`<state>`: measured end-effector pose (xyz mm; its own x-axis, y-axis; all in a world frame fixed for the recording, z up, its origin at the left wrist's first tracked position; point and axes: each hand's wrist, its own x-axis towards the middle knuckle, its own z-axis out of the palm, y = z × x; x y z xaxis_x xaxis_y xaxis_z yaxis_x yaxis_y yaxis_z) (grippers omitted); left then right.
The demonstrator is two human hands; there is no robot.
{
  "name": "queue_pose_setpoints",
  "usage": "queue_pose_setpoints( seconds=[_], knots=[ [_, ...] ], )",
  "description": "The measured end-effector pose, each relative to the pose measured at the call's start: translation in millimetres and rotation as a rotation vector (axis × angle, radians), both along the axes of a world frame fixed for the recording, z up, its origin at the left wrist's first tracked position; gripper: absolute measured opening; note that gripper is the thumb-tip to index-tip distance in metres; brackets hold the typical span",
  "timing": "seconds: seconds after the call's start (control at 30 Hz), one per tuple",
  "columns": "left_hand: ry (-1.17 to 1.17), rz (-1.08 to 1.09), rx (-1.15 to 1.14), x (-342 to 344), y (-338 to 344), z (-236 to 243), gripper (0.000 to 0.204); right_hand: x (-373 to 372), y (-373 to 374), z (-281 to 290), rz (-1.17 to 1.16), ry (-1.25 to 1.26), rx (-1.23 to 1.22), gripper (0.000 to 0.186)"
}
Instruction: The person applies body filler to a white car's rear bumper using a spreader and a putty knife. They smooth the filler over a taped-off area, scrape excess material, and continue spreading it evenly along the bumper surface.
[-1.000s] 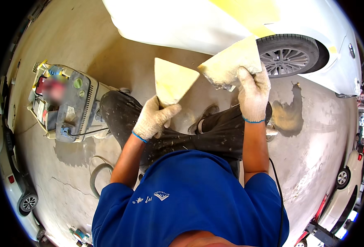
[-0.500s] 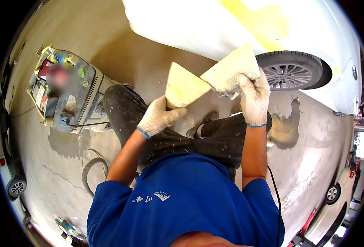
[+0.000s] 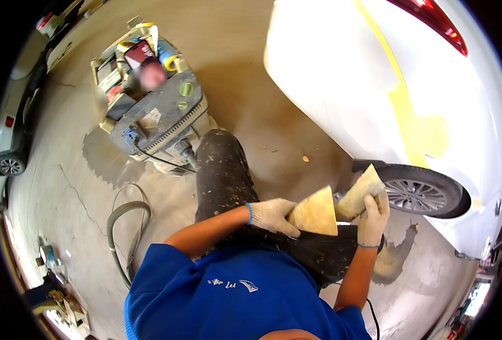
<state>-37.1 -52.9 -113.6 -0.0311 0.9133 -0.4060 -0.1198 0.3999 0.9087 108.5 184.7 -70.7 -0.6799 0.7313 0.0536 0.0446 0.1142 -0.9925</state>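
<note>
My left hand (image 3: 275,216), in a white knit glove, grips a pale yellow putty spreader (image 3: 318,212) by its narrow end. My gloved right hand (image 3: 372,222) pinches a second putty spreader (image 3: 362,191), whose face is smeared with whitish paste. Both blades flare toward their free ends and are held over my right thigh, close together; whether they touch is hard to tell. Ahead to the right stands a white car (image 3: 330,73) with a band of yellow filler (image 3: 405,122) running down its rear side panel.
The car's rear wheel (image 3: 418,195) is just beyond my right hand. At the left stands a grey machine (image 3: 157,116) with tape rolls and a phone (image 3: 140,55) on top. A hose (image 3: 114,226) and a cable lie on the concrete floor. Another car (image 3: 13,136) is at far left.
My view has swung, so the machine and the car sit farther right. Both hands have come down closer to my lap with their spreaders, and the blades have turned.
</note>
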Motion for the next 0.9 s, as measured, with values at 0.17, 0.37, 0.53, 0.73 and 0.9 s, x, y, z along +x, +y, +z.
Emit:
queue_pose_setpoints(
  seconds=[0.17, 0.37, 0.53, 0.73, 0.9],
  knots=[
    [-0.159, 0.047, 0.054, 13.5, 0.2, -24.1, 0.047, -4.9, -12.8, -9.2, 0.134, -0.008, -0.173, 0.023],
    [-0.21, 0.141, 0.11, -0.2, -3.7, -13.0, 0.034, -2.3, -12.2, -23.4, 0.245, -0.095, -0.151, 0.038],
    [-0.171, 0.18, 0.143, 10.8, -14.4, -27.5, 0.032, -31.7, -17.5, -20.8, 0.229, 0.032, -0.249, 0.041],
    [-0.203, 0.23, 0.14, 3.4, -21.0, -18.2, 0.036, -49.7, -35.6, -18.5, 0.316, -0.002, -0.234, 0.039],
    [-0.135, 0.335, 0.185, -3.2, -24.0, -21.0, 0.042, -55.7, -44.3, -23.2, 0.358, -0.085, -0.207, 0.037]
  ],
)
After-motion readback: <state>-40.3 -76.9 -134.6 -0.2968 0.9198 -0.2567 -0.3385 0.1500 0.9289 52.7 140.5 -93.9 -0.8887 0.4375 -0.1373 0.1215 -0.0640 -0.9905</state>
